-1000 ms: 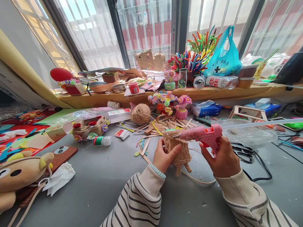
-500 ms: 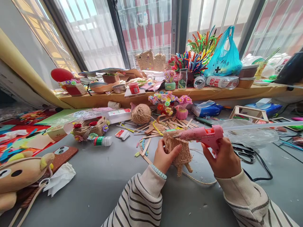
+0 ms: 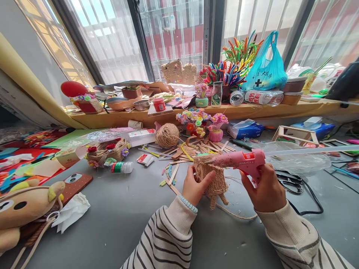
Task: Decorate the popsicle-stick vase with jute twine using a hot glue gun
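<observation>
My left hand (image 3: 196, 185) is closed round the left side of a small twine-wrapped basket (image 3: 216, 183) with stubby legs, holding it over the grey table. In my right hand (image 3: 268, 188) is a pink glue gun (image 3: 238, 161), gripped by its handle with a long clear glue stick (image 3: 308, 150) out of its back. The gun's nozzle points left and lies at the basket's upper rim; whether it touches cannot be made out. A length of twine (image 3: 238, 215) trails from the basket along the table toward my right wrist.
Behind the basket lie a twine ball (image 3: 167, 135), wooden craft sticks (image 3: 217, 146) and pipe-cleaner flowers (image 3: 193, 117). Black scissors (image 3: 290, 183) and a black cable (image 3: 315, 203) are at the right. A phone (image 3: 78, 186), crumpled tissue (image 3: 71, 211) and bear-shaped bag (image 3: 28, 209) lie at the left.
</observation>
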`<state>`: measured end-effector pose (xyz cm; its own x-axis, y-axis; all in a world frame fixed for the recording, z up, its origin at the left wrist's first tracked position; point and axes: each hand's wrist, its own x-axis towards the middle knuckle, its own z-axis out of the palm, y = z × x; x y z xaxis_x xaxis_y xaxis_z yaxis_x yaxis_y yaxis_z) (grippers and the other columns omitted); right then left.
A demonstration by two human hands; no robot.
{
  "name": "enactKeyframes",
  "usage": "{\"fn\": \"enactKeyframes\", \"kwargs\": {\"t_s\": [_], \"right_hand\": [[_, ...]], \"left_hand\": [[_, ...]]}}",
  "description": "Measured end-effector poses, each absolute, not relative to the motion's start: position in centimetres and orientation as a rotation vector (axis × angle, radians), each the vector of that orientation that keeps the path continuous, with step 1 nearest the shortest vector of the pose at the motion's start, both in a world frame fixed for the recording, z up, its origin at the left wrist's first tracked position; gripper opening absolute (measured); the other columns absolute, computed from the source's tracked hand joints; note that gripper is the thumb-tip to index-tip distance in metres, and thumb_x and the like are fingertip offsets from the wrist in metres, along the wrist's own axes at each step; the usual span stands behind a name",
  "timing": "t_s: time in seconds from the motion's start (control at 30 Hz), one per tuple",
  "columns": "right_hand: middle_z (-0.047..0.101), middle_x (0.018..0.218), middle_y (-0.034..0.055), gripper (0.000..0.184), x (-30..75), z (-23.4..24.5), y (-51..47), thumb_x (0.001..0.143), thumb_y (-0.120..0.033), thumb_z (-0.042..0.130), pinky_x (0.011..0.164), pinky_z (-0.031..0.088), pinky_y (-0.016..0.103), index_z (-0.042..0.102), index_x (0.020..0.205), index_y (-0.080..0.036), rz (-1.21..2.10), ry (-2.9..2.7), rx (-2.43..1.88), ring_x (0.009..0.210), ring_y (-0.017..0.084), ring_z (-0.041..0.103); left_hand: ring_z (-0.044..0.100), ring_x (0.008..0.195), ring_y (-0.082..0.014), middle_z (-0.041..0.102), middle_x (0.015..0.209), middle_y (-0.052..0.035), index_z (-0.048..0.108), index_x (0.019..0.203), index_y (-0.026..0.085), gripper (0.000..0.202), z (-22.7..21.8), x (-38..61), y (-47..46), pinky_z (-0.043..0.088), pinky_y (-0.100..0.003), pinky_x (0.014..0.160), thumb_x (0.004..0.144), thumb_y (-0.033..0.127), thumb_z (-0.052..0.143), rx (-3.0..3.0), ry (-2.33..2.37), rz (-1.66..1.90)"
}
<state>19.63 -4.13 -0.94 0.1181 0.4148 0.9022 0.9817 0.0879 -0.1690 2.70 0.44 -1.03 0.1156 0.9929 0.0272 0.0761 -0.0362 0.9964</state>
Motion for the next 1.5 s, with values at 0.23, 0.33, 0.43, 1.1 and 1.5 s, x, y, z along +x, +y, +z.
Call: {"fn": "enactKeyframes", "kwargs": {"t_s": [0.23,0.33,0.43,1.1,1.5], "right_hand": [[0.057,0.078,0.0076,0.035,19.64,-0.77,-4.23,0.080,-0.032,0.048,0.043,0.035,0.024,0.042,0.107,-0.010,-0.804,-1.450,-1.477,0.061,0.018,0.058],[0.058,0.078,0.0070,0.035,19.60,-0.67,-4.32,0.079,-0.030,0.051,0.043,0.034,0.024,0.042,0.106,-0.010,-0.816,-1.435,-1.478,0.061,0.016,0.058],[0.058,0.079,0.0058,0.034,19.51,-0.58,-4.42,0.079,-0.029,0.051,0.044,0.034,0.023,0.042,0.107,-0.012,-0.810,-1.418,-1.508,0.062,0.015,0.058],[0.059,0.080,0.0046,0.032,19.17,-0.47,-4.56,0.079,-0.030,0.051,0.042,0.033,0.023,0.044,0.106,-0.015,-0.787,-1.377,-1.564,0.061,0.014,0.058],[0.057,0.077,0.0040,0.030,19.46,-0.57,-4.39,0.079,-0.028,0.051,0.041,0.031,0.023,0.042,0.104,-0.013,-0.853,-1.406,-1.529,0.060,0.014,0.057]], "left_hand": [[0.058,0.090,-0.0231,0.061,0.098,-0.0121,0.047,0.099,0.015,0.059,-1.00,2.63,0.43,0.045,-0.034,0.079,0.058,0.054,0.066,1.324,1.161,1.102],[0.058,0.089,-0.0224,0.060,0.099,-0.0126,0.046,0.099,0.015,0.059,-0.82,2.62,0.36,0.045,-0.034,0.079,0.058,0.054,0.065,1.318,1.150,1.109],[0.058,0.090,-0.0225,0.060,0.099,-0.0130,0.046,0.099,0.015,0.059,-0.75,2.61,0.36,0.044,-0.035,0.080,0.058,0.053,0.066,1.317,1.145,1.116],[0.059,0.089,-0.0226,0.062,0.098,-0.0119,0.049,0.097,0.016,0.057,-0.82,2.65,0.35,0.045,-0.034,0.079,0.057,0.052,0.067,1.284,1.147,1.138],[0.059,0.091,-0.0236,0.060,0.101,-0.0139,0.046,0.101,0.014,0.060,-0.79,2.63,0.39,0.045,-0.035,0.080,0.059,0.053,0.065,1.302,1.171,1.120]]}}
